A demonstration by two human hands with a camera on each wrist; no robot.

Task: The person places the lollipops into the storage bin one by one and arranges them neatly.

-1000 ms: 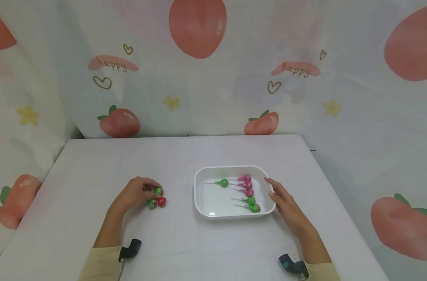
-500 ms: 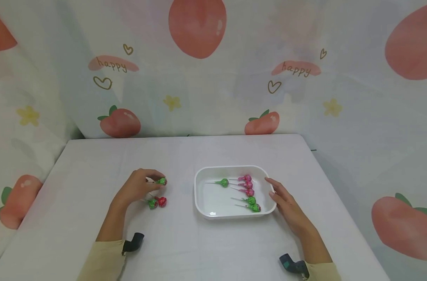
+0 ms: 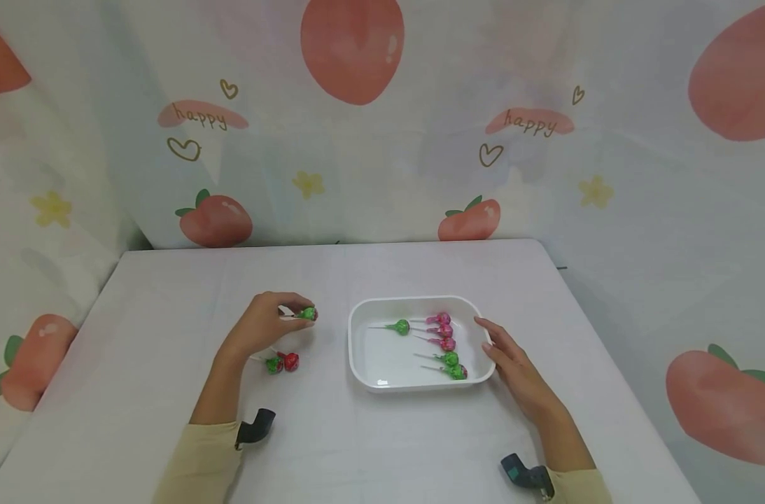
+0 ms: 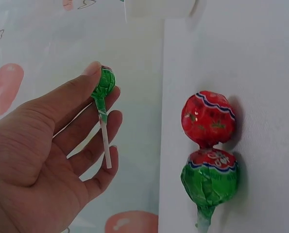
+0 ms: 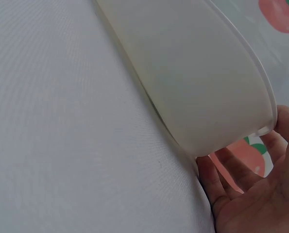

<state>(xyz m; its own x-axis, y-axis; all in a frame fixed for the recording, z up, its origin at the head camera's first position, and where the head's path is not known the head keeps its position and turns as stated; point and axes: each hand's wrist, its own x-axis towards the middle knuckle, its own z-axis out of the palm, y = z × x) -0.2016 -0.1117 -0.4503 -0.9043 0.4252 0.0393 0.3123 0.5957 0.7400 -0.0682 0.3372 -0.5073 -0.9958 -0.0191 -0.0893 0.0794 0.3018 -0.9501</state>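
Observation:
In the head view, my left hand (image 3: 271, 320) is raised above the table and pinches a green-wrapped lollipop (image 3: 308, 314) by its head. The left wrist view shows this lollipop (image 4: 104, 87) between thumb and fingers, its white stick pointing down along the other fingers. Below that hand lie a red lollipop (image 3: 290, 361) and another green lollipop (image 3: 274, 365), side by side and touching. My right hand (image 3: 514, 364) holds the right end of a white tray (image 3: 382, 383), with fingertips at its rim; in the right wrist view other fingers (image 5: 236, 170) lie against the outer wall.
Inside the tray, pink lollipops (image 3: 444, 330) line the right side with green lollipops (image 3: 450, 359) in front of them. One more green lollipop (image 3: 401, 327) lies nearer the tray's middle. A white cloth covers the table (image 3: 332, 448), and a printed curtain (image 3: 382, 161) stands behind.
My left hand has lifted the green lollipop away from the other two and carried it right and away from me, toward the tray. My right hand and the tray have stayed in place.

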